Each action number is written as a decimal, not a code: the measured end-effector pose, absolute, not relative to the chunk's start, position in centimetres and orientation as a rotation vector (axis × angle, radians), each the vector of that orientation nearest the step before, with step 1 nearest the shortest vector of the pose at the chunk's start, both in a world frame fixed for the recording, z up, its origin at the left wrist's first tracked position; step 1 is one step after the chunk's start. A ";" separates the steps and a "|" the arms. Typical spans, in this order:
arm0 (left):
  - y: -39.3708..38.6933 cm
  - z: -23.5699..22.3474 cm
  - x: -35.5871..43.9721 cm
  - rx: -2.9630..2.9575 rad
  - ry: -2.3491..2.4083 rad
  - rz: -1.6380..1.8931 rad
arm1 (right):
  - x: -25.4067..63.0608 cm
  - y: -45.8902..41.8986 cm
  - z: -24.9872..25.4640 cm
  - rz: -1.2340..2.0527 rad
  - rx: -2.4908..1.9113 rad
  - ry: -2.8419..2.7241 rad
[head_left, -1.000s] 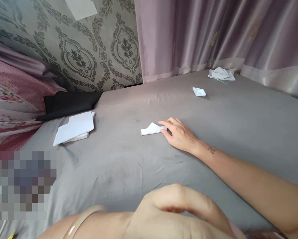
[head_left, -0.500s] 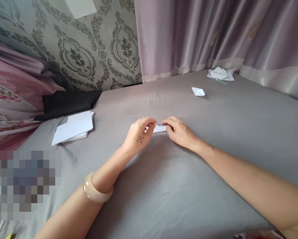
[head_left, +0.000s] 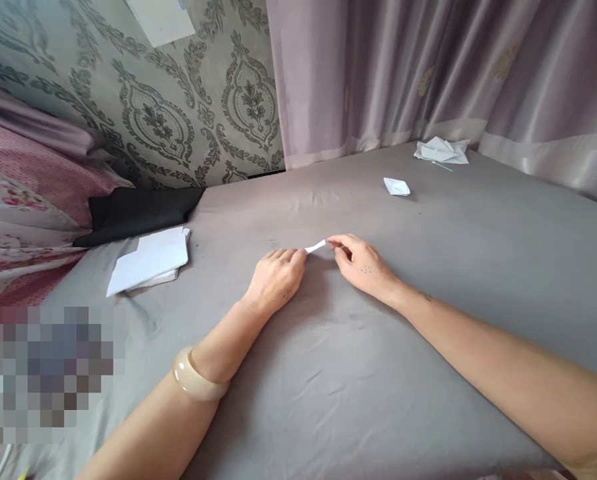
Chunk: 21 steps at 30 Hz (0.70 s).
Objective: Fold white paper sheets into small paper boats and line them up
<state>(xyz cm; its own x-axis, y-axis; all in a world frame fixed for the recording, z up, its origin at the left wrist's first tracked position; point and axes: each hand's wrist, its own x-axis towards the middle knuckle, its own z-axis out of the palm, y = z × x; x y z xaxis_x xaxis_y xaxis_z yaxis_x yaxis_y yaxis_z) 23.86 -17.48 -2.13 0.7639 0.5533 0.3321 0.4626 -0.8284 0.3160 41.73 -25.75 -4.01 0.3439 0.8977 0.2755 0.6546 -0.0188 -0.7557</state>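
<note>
A narrow strip of white folded paper (head_left: 316,247) is held just above the grey sheet, seen nearly edge-on. My left hand (head_left: 277,280), with a pale bangle on its wrist, closes round the strip's left end and hides part of it. At the other end, the curled fingertips of my right hand (head_left: 361,261) meet the raised tip of the paper. The thumb of that hand sits lower, with a gap below the forefinger. Beyond the hands, a small white folded paper boat (head_left: 396,187) rests on the sheet.
A stack of white paper (head_left: 151,259) lies at the left, near a black cloth (head_left: 143,210). More folded white paper (head_left: 441,151) and a thin green stick (head_left: 443,166) are at the far right, by the purple curtain (head_left: 358,80). The grey sheet (head_left: 378,387) is slightly wrinkled.
My left hand has rolled over, its knuckles now on top, and lowered slightly. The folded paper has tilted, its right end higher. My right hand has moved very little.
</note>
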 end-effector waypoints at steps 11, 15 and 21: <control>-21.0 -1.5 25.1 1.464 0.798 0.734 | 39.1 -27.2 -1.6 0.544 -1.454 -1.179; -21.3 -1.6 25.0 1.401 0.782 0.692 | 39.0 -27.3 -2.0 0.581 -1.452 -1.170; -20.6 -1.2 24.6 1.234 0.686 0.766 | 38.8 -27.5 -2.1 0.571 -1.446 -1.275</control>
<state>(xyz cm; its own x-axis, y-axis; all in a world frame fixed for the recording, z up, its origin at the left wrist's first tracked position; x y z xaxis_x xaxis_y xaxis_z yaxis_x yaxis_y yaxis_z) 24.59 -20.59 -1.20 0.5757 0.8163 -0.0478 -0.1367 0.1537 0.9786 38.80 -27.46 -2.10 0.3116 0.9071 0.2831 0.3933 0.1481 -0.9074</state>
